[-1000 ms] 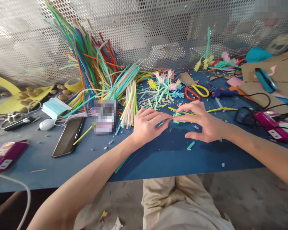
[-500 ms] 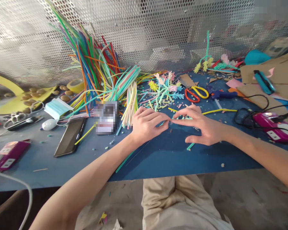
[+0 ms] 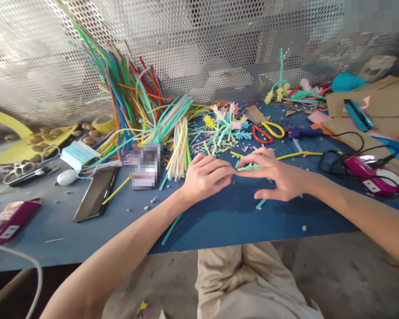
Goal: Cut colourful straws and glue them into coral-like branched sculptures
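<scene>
My left hand [image 3: 208,178] is low over the blue table, its fingers bent and pressed together; whatever they pinch is hidden. Reaching in from the other side, my right hand [image 3: 279,175] has its fingers stretched out and its thumb apart. Its index fingertip meets the left fingertips. A light green pipe cleaner piece [image 3: 251,167] shows just behind the right index finger; I cannot tell whether it is gripped. Beyond the hands lies a pipe cleaner flower bunch [image 3: 228,122] in green, pink, yellow and blue. Below my right thumb a green stem end [image 3: 261,203] pokes out.
Bundled pipe cleaners [image 3: 129,97] lean against the perforated metal screen [image 3: 219,48]. Scissors [image 3: 267,132], a blue glue gun [image 3: 304,132] and a purple power strip [image 3: 374,175] with black cable lie to the right. A phone [image 3: 96,195] and a face mask [image 3: 80,155] are left.
The left thumb has tucked in under the fingers, closing the gap that showed before. The right hand keeps nearly the same pose. The whole view has shifted slightly.
</scene>
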The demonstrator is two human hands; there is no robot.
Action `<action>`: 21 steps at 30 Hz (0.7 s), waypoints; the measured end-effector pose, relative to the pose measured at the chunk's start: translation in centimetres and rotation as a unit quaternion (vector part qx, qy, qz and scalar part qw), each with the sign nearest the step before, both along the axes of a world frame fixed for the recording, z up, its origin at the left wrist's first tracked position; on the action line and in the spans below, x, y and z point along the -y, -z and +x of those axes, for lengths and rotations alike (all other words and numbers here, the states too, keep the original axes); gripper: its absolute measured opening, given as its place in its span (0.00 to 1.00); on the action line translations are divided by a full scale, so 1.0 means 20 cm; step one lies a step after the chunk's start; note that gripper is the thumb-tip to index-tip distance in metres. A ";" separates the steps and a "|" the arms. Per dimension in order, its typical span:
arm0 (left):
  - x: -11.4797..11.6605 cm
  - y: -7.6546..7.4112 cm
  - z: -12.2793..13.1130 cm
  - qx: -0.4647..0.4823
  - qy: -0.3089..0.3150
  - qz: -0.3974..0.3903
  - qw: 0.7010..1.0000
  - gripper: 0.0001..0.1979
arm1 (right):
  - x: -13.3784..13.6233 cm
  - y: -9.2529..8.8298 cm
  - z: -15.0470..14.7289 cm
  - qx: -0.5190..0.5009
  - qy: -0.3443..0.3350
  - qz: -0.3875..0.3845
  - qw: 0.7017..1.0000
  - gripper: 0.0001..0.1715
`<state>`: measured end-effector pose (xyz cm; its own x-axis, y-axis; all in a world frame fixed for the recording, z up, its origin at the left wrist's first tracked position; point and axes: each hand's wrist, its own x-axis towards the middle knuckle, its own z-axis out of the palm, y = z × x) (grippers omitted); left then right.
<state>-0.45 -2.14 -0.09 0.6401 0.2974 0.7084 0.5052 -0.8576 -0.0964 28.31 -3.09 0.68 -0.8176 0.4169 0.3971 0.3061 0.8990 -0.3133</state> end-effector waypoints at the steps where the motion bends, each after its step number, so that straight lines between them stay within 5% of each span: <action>1: 0.00 0.01 0.00 0.001 0.005 -0.002 1.000 0.07 | 0.00 0.00 0.00 0.000 -0.001 0.001 1.000 0.34; 13: -0.03 0.04 0.02 0.009 0.089 -0.043 0.995 0.10 | -0.02 0.01 0.02 0.014 0.003 0.006 1.000 0.31; 21: -0.02 0.03 0.06 0.103 0.089 -0.064 0.989 0.10 | -0.04 0.00 0.03 -0.025 -0.005 -0.029 0.999 0.34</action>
<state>0.76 -1.83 -0.59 0.5370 0.2888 0.7926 0.3426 -0.9333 0.1080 28.86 -2.26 0.59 -0.8018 0.4318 0.4130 0.2798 0.8821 -0.3790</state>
